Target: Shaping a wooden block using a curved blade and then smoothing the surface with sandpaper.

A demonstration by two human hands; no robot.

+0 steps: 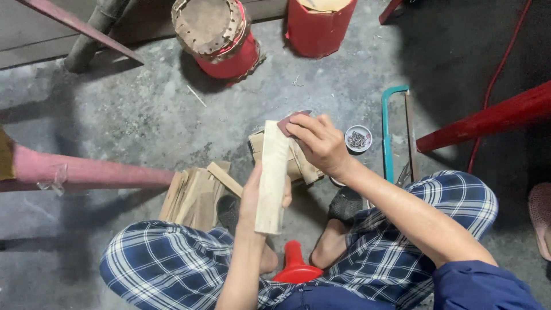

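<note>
Both of your hands are on one pale wooden block (272,178), which stands nearly upright over your knees. Your left hand (252,198) is wrapped around its lower half from behind, thumb showing on the right edge, holding it firm. Your right hand (318,140) is closed on a small reddish-brown piece of sandpaper (288,120), pressing it against the upper right corner of the block. Just behind the block, on the grey concrete floor (143,120), lies a loose heap of similar wood offcuts (301,163), and a second pile of thin wooden slats (195,195) sits near your left knee. A small round tin of nails or screws (358,138) stands just beside your right wrist, and beyond it a teal-framed hacksaw (393,129) lies flat on the floor. Between your legs, in blue-and-white checked trousers (160,258), a red plastic stool (295,265) shows. Your foot wears a dark sandal (346,204). Further off, two red cylindrical drum bodies (318,26) stand by the wall, one of them tilted, and a red cable (493,80) runs along the right side.
</note>
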